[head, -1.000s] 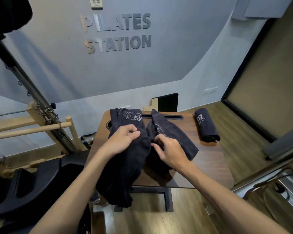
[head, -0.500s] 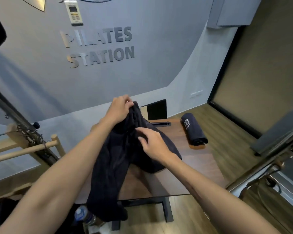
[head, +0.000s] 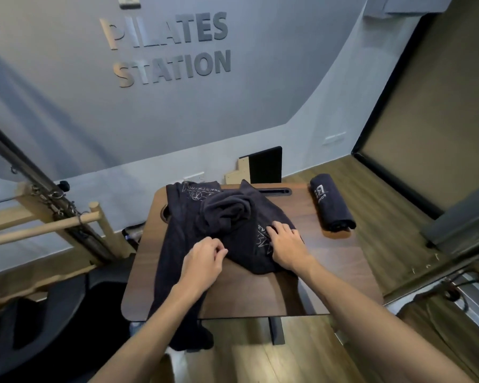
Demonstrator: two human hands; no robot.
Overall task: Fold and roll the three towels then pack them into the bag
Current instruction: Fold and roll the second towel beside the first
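Two loose dark towels lie on the brown table [head: 302,286]. The long towel [head: 174,244] runs down the table's left side and hangs over the front edge. My left hand [head: 205,262] is on it, fingers curled and pinching the cloth. The crumpled towel [head: 233,214] is bunched at the table's middle. My right hand [head: 286,244] lies on its printed right part, fingertips bent into the fabric. A rolled towel [head: 331,207] rests at the far right of the table, apart from both hands. No bag shows.
Wooden bars and a metal frame [head: 67,219] stand left of the table, with black padded equipment [head: 39,327] below. A black board [head: 264,168] leans on the wall behind. Wood floor lies to the right and in front.
My left hand has come down from holding the towel up and now sits low on the table. The lifted towel has dropped back into a bunch, and my right hand has shifted right on it.
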